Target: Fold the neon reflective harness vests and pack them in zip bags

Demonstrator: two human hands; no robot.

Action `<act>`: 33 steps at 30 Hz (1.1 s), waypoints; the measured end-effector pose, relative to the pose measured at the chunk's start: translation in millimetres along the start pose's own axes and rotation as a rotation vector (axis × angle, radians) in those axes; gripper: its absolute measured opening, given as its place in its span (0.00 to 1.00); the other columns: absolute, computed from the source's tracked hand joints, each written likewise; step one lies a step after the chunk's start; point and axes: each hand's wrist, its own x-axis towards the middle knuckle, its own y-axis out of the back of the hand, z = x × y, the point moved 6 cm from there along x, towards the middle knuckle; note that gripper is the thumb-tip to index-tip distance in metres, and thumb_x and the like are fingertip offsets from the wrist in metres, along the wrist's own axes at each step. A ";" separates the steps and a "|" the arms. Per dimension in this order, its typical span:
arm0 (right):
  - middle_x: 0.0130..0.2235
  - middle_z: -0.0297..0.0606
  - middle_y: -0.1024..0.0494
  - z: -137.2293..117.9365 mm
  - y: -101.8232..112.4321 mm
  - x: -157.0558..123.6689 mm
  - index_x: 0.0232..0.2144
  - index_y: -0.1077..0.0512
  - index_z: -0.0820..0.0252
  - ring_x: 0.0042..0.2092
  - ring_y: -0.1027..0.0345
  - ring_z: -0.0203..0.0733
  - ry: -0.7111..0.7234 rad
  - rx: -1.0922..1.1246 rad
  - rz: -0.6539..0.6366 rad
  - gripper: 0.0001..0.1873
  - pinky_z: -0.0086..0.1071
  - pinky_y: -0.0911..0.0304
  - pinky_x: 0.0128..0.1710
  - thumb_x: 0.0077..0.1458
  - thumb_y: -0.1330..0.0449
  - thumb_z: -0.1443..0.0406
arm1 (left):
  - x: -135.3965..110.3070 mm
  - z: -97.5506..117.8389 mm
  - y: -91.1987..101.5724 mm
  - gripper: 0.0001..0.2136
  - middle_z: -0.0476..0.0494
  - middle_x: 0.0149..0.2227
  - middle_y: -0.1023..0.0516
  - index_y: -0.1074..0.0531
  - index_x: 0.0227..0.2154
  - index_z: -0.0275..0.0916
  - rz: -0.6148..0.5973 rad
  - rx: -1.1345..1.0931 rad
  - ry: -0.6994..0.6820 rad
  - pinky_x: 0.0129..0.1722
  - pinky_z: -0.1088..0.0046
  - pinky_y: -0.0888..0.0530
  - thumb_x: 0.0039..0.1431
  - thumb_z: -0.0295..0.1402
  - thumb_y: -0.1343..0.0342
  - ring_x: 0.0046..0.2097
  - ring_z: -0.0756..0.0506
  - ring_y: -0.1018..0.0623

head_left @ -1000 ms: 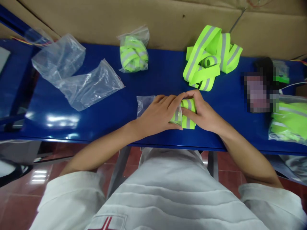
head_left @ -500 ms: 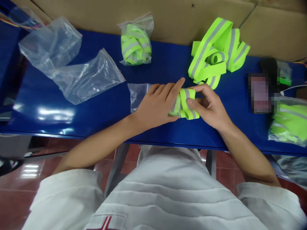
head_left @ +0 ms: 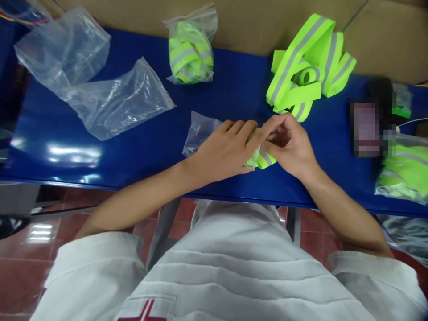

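Observation:
My left hand (head_left: 225, 151) lies over a clear plastic bag (head_left: 202, 131), its fingers curled around the bag and the bundle inside. A folded neon yellow reflective strap (head_left: 266, 161) with a grey stripe sticks out of the bag's right end. My right hand (head_left: 296, 147) pinches the strap by the bag's mouth with thumb and fingers. The tips of both hands meet there, so the exact grip is partly hidden. Behind my right hand lies a loose pile of the same reflective strap (head_left: 297, 67).
Clear empty bags (head_left: 123, 100) lie at the left of the blue table (head_left: 140, 151). A filled bag (head_left: 190, 53) sits at the back, another filled bag (head_left: 403, 169) at the right edge. A blurred-out phone-like object (head_left: 366, 127) lies near it. Cardboard (head_left: 247, 26) borders the back.
The strap has gone further into the bag, and less of it shows. My left index finger has come down toward my right fingertips. The view has shifted slightly.

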 end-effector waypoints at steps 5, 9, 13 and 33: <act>0.38 0.31 0.25 5.3 5.5 3.3 0.38 0.31 0.53 0.38 0.25 0.38 -0.038 0.098 0.123 0.23 0.34 0.23 0.39 0.52 0.24 0.51 | -5.0 2.1 4.5 0.47 0.25 0.68 0.34 0.62 0.78 0.40 0.019 0.062 0.059 0.60 0.49 0.29 0.67 0.42 0.38 0.62 0.28 0.27; 0.36 0.31 0.26 -3.3 7.4 -5.3 0.37 0.32 0.53 0.36 0.28 0.36 0.017 0.004 0.139 0.19 0.34 0.26 0.37 0.57 0.27 0.54 | -9.0 -3.8 -1.3 0.47 0.25 0.67 0.33 0.61 0.77 0.40 0.033 0.057 0.054 0.59 0.50 0.28 0.66 0.44 0.38 0.61 0.28 0.26; 0.35 0.34 0.25 -19.1 1.5 -11.2 0.35 0.29 0.55 0.35 0.30 0.39 0.194 -0.277 0.130 0.11 0.36 0.29 0.36 0.64 0.33 0.58 | -4.9 -4.1 -8.3 0.47 0.26 0.66 0.31 0.56 0.76 0.39 0.051 0.016 0.023 0.58 0.51 0.28 0.62 0.41 0.35 0.60 0.28 0.26; 0.64 0.47 0.26 -44.4 -6.7 -29.9 0.64 0.29 0.51 0.64 0.27 0.54 0.604 -0.625 -0.326 0.25 0.48 0.26 0.62 0.67 0.35 0.61 | -6.7 -33.1 3.1 0.45 0.40 0.73 0.36 0.53 0.76 0.43 -0.070 -0.538 0.100 0.66 0.58 0.25 0.62 0.42 0.34 0.70 0.38 0.29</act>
